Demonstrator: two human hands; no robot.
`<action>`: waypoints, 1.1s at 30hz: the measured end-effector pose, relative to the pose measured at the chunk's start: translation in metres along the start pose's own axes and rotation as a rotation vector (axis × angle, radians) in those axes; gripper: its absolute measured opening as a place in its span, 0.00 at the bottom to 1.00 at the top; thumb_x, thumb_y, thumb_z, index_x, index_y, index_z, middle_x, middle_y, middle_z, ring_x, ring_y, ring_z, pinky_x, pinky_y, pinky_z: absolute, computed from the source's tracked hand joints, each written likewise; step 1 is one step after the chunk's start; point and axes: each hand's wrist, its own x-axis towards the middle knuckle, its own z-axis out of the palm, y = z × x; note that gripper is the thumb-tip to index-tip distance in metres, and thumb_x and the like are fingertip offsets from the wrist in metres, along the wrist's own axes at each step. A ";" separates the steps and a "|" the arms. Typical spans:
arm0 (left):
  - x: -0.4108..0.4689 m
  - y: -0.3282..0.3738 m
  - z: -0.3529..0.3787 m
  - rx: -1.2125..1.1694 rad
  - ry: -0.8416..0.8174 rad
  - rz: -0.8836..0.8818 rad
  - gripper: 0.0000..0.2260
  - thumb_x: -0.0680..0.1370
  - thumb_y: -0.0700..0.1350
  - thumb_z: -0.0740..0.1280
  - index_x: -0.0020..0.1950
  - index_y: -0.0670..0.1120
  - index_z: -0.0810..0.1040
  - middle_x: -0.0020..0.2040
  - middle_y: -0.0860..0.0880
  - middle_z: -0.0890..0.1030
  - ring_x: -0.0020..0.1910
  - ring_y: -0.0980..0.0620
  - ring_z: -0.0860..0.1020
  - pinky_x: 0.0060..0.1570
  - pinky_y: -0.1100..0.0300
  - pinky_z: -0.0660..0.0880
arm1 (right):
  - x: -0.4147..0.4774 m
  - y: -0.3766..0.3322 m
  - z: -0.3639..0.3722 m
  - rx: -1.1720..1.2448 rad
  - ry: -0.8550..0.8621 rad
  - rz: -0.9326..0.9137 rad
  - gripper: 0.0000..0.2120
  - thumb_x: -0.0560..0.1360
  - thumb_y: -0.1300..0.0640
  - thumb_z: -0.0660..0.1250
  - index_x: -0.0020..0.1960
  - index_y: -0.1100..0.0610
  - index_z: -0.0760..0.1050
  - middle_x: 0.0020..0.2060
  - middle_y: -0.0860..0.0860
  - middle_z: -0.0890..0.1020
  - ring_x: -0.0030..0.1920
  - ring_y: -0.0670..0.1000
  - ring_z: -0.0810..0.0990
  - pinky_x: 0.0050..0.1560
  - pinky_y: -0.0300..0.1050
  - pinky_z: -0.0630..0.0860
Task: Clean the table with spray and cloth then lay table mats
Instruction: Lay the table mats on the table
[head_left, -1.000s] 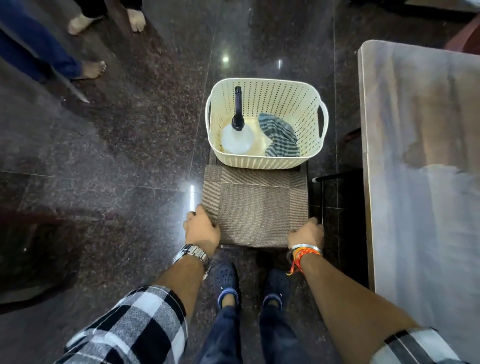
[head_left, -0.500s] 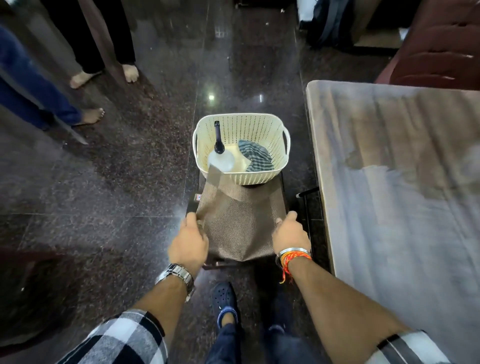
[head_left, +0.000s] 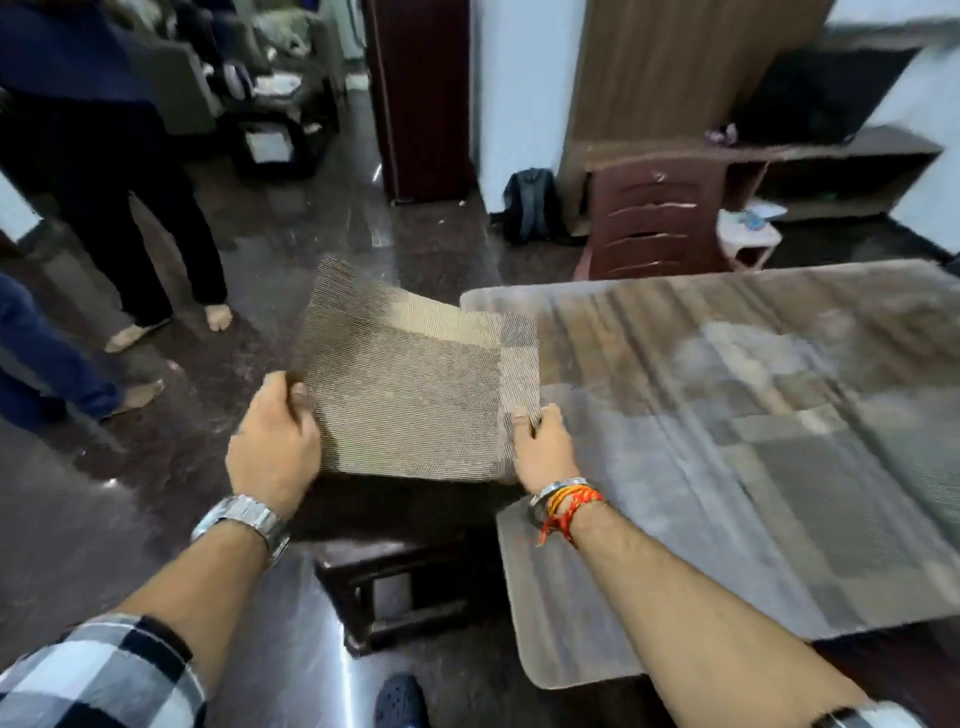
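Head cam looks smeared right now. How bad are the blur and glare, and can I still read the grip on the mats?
Head view: motion blur streaks the table and the room behind; the wide lens bends the table's edges. White glare streaks sit on the glossy floor. The mats stay fairly sharp, weave visible; left hand and right hand pinch their near corners, off the table.

head cam | forward-down | near hands | table (head_left: 727, 415) right

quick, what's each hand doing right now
Left hand: closed on the left edge of the brown woven table mats.
Right hand: closed on their right edge.
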 end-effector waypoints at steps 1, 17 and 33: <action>0.003 0.018 0.000 -0.013 0.001 0.050 0.08 0.85 0.47 0.58 0.58 0.43 0.71 0.53 0.34 0.82 0.49 0.28 0.80 0.47 0.41 0.74 | 0.001 0.000 -0.020 0.055 -0.013 -0.010 0.11 0.80 0.52 0.60 0.49 0.60 0.66 0.46 0.61 0.79 0.51 0.61 0.78 0.41 0.46 0.62; 0.078 0.259 0.187 -0.090 -0.232 0.451 0.13 0.85 0.46 0.60 0.67 0.44 0.75 0.60 0.40 0.80 0.54 0.33 0.81 0.51 0.43 0.76 | 0.079 0.093 -0.145 0.381 0.334 0.059 0.30 0.66 0.68 0.76 0.58 0.54 0.62 0.48 0.51 0.77 0.45 0.47 0.79 0.45 0.31 0.74; 0.000 0.303 0.436 0.265 -0.964 0.250 0.31 0.81 0.71 0.50 0.83 0.67 0.50 0.85 0.57 0.38 0.84 0.42 0.38 0.76 0.29 0.40 | 0.263 0.162 -0.155 -0.691 0.088 0.072 0.25 0.77 0.50 0.58 0.73 0.50 0.59 0.74 0.51 0.58 0.72 0.57 0.56 0.71 0.53 0.58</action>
